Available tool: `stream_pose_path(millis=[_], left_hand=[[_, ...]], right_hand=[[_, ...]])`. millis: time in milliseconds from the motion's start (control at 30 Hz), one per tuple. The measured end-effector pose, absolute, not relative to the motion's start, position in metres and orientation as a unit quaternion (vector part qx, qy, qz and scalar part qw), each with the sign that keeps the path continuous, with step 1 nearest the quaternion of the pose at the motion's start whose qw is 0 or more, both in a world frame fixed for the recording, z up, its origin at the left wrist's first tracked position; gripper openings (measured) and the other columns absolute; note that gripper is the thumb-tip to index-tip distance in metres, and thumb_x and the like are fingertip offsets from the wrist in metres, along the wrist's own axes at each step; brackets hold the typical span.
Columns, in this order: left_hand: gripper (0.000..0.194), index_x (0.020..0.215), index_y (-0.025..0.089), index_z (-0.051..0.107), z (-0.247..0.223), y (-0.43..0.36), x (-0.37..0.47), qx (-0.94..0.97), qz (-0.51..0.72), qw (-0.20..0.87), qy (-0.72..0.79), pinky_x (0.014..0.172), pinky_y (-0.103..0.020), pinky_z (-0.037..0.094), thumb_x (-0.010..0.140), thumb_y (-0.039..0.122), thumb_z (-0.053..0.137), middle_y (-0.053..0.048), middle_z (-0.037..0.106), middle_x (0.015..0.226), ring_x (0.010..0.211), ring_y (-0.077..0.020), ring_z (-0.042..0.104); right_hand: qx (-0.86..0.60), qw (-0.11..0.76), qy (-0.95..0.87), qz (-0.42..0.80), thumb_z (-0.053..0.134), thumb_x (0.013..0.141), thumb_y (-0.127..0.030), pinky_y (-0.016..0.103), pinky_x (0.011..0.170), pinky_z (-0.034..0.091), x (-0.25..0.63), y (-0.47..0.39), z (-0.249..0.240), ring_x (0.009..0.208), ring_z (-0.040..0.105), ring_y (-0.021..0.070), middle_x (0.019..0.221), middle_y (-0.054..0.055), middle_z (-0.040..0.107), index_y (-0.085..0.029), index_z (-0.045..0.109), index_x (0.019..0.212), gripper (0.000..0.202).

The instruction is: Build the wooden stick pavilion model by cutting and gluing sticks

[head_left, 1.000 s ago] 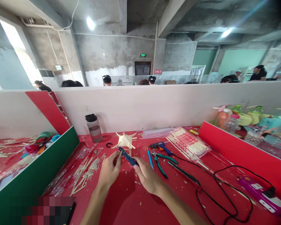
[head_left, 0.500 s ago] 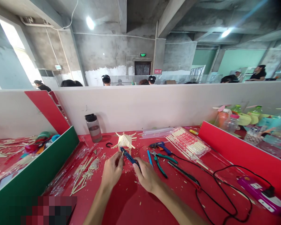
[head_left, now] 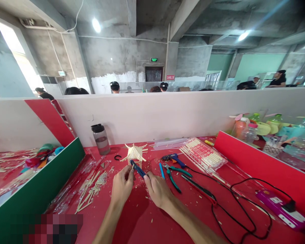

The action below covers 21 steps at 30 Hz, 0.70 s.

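My left hand is closed, pinching a short wooden stick between thumb and fingertips. Wrapped round a dark blue cutting tool, my right hand holds it with the tip at the stick. The tool's exact type is hard to make out. Just behind both hands stands a small pavilion model of pale sticks, its lower part partly hidden by the tool and fingers.
Pliers, a glue gun, a blue pen and a black-and-red tool lie right, near packaged sticks and a power strip. Left are a bottle, loose sticks and a green divider.
The view has shifted very slightly. Both hands keep their hold on the stick and the blue tool, in nearly the same place.
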<state>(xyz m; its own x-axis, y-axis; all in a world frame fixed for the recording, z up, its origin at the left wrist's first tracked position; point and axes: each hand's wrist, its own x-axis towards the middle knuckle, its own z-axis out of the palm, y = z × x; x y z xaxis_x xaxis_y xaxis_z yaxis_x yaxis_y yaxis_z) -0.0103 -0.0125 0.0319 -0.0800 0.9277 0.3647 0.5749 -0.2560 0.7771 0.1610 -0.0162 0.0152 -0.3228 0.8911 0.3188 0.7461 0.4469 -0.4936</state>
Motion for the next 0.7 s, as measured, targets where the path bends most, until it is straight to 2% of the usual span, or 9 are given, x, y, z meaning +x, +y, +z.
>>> stream_pose_path(millis=[267, 700], left_hand=[[0.033, 0.070, 0.021, 0.053, 0.031, -0.012, -0.011, 0.644, 0.444, 0.189, 0.594, 0.053, -0.024, 0.034, 0.094, 0.042, 0.045, 0.001, 0.061, 0.057, 0.051, -0.0152, 0.056], [0.037, 0.068, 0.020, 0.053, 0.025, -0.010, -0.009, 0.652, 0.459, 0.205, 0.567, 0.054, -0.024, 0.036, 0.094, 0.046, 0.046, 0.000, 0.061, 0.057, 0.051, -0.0154, 0.056]], right_hand=[[-0.505, 0.289, -0.804, 0.120, 0.014, 0.108, -0.039, 0.031, 0.063, 0.034, 0.158, -0.014, 0.004, 0.074, 0.069, 0.0221, 0.081, 0.008, 0.072, -0.019, 0.058, 0.095, 0.050], [-0.505, 0.278, -0.805, 0.136, 0.015, 0.107, -0.039, 0.031, 0.063, 0.037, 0.160, -0.011, 0.012, 0.075, 0.070, 0.0226, 0.081, 0.008, 0.073, -0.019, 0.059, 0.095, 0.050]])
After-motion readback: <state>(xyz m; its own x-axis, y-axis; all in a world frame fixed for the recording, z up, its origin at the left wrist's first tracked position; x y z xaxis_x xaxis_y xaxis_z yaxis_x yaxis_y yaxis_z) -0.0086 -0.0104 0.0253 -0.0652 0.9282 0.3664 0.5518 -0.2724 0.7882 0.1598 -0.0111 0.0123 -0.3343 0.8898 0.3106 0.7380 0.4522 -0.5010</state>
